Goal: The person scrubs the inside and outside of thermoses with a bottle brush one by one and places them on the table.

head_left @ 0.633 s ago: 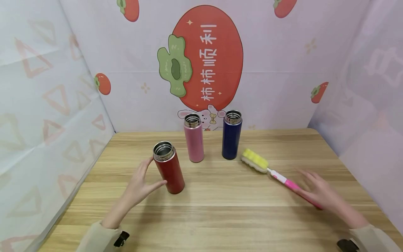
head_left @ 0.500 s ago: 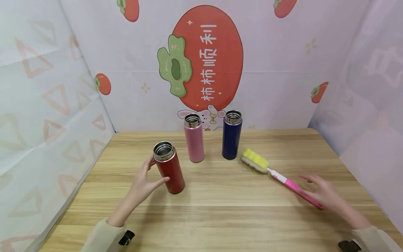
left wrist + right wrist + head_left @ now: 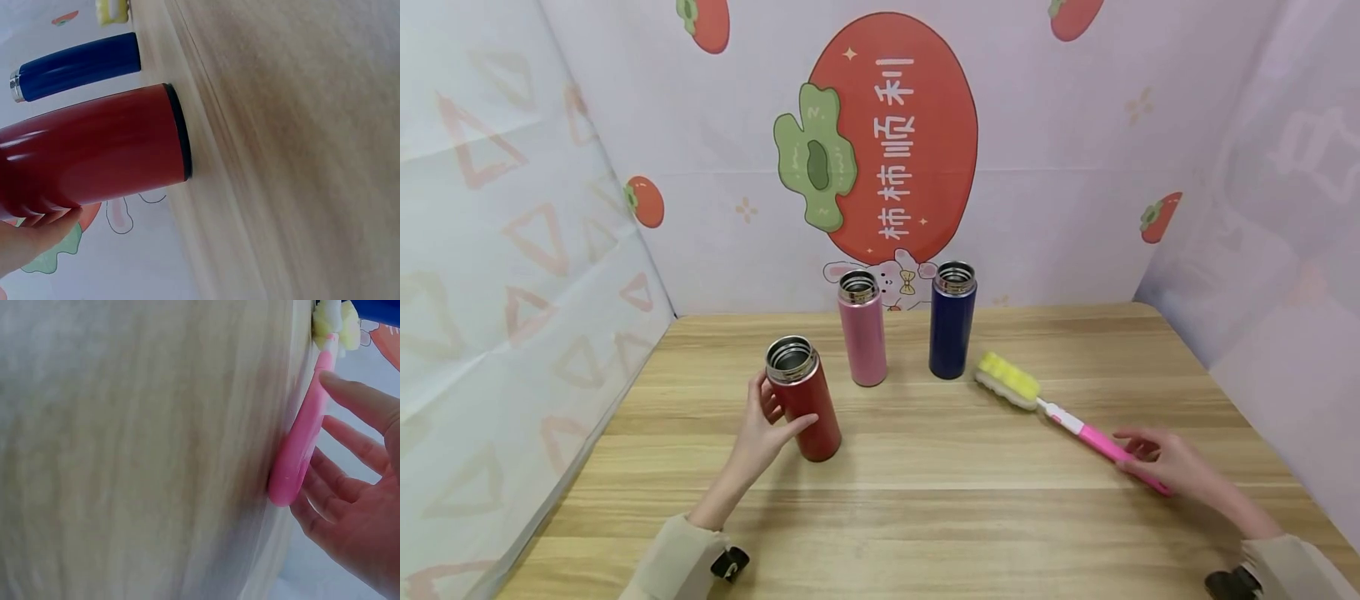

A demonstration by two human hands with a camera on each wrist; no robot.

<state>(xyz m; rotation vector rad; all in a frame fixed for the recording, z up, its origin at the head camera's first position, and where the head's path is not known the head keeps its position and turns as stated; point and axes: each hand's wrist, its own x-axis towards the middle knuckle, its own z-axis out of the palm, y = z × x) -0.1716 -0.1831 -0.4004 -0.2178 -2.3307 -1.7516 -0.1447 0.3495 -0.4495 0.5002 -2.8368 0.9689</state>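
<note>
My left hand point(image 3: 762, 427) is round a lidless red thermos bottle point(image 3: 811, 412), thumb on its near side and fingers curled along its left and far side. The bottle stands upright on the table; in the left wrist view its black base is at the wood. On the right lies a bottle brush point(image 3: 1101, 442) with a yellow-and-white sponge head and a pink handle. My right hand point(image 3: 1172, 467) is over that handle. In the right wrist view the thumb is at the pink handle point(image 3: 303, 440), while the other fingers are spread loosely on its far side.
A pink thermos bottle point(image 3: 865, 342) and a dark blue one point(image 3: 952, 329), both lidless, stand upright toward the back of the wooden table point(image 3: 910, 533). Printed cloth point(image 3: 1060, 192) hangs behind and at both sides.
My left hand has moved right and closer round the red bottle, its thumb now farther across it. My right hand's fingers have bent down toward the brush handle. Bottles and brush stay put.
</note>
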